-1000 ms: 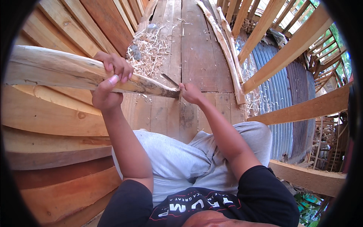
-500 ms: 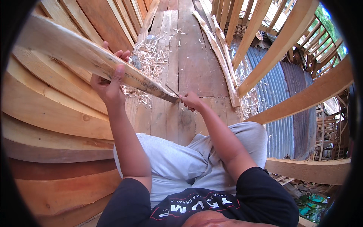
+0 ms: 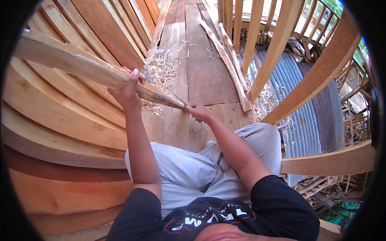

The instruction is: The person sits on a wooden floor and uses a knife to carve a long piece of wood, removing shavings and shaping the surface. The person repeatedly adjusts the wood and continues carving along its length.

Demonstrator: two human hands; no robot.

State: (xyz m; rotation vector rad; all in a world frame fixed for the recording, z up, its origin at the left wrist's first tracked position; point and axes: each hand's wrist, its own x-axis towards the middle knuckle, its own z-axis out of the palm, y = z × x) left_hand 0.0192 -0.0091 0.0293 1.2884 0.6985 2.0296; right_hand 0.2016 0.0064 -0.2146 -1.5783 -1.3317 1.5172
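A long, rough-edged wooden board (image 3: 76,60) slants from the upper left down to the middle. My left hand (image 3: 129,91) is wrapped round it partway along, with the thumb on top. At the board's lower end, my right hand (image 3: 199,113) is closed round the handle of what looks like a knife. Its thin dark blade (image 3: 179,99) points up and left, along the board's far edge. The handle itself is hidden in my fist.
Wooden planks (image 3: 60,132) line the left side. Pale shavings (image 3: 163,66) lie scattered on the plank floor (image 3: 205,76). Two peeled poles (image 3: 225,60) rest along the right, beside wooden railing posts (image 3: 277,52). Past these is a corrugated metal roof (image 3: 293,116). My bent legs are close below.
The board has tilted and shifted, its far end lower. My left hand has moved slightly right and its fingers have closed round the board. The right hand has moved slightly left with the knife.
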